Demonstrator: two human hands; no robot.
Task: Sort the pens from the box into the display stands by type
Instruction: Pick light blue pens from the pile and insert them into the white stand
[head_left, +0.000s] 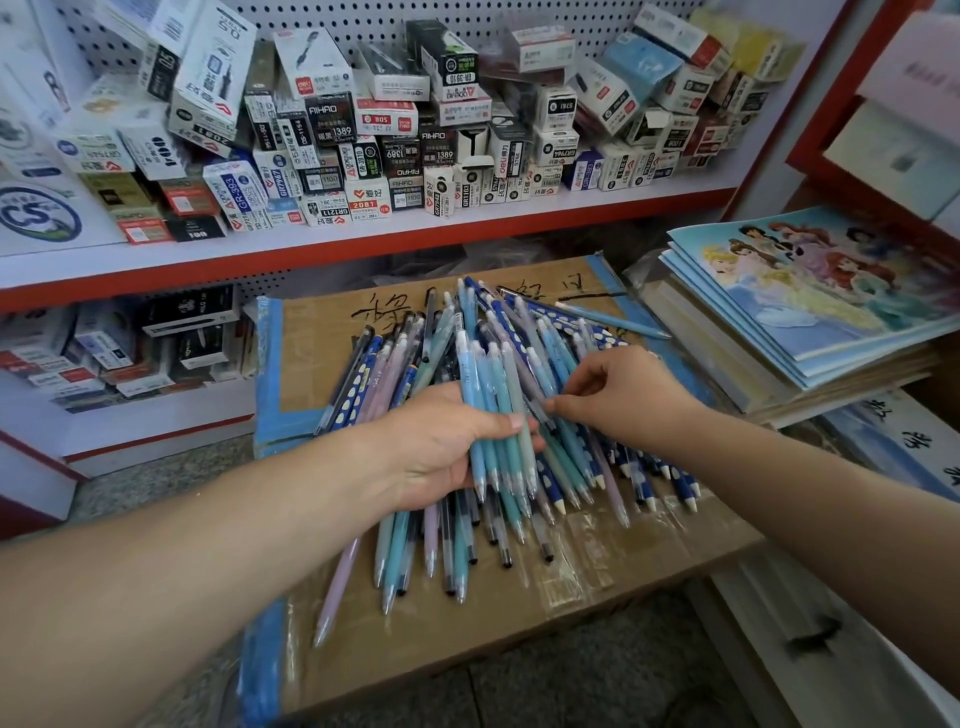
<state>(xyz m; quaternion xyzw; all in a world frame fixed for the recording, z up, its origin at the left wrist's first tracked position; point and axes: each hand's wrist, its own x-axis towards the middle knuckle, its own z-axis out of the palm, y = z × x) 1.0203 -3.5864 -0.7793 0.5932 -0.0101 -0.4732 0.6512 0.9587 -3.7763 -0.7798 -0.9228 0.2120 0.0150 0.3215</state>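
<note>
- Progress: early, by the look of it. No display stand is in view, and no pen can be seen placed in one. Gathering by type is under way, and most of the stock is unsorted.
- Left hand (441, 447): grip wrapped around a bundle of blue and teal pens (496, 395), tips pointing toward the person. This looks like one type collected so far.
- Right hand (623, 400): thumb and forefinger in a narrow grip, pinching a single pen (535, 400) at the edge of the bundle. I cannot tell whether it is being added or pulled out.
- Loose heap of pens (566, 338): lies across the lid of the cardboard box (322, 358) and under both hands. It mixes plain blue, teal and lilac barrels with navy white-dotted pens (680, 483).
- Cardboard box: closed and taped, with blue tape at the edges, so its contents are hidden. It serves as the work surface.
- Upper shelf (363, 241): crowded with small pen cartons (332, 135), stacked untidily, mostly closed.
- Lower shelf, left: more cartons (156, 343), contents unseen.
- Right: stack of notebooks (831, 291), just beside the box.
</note>
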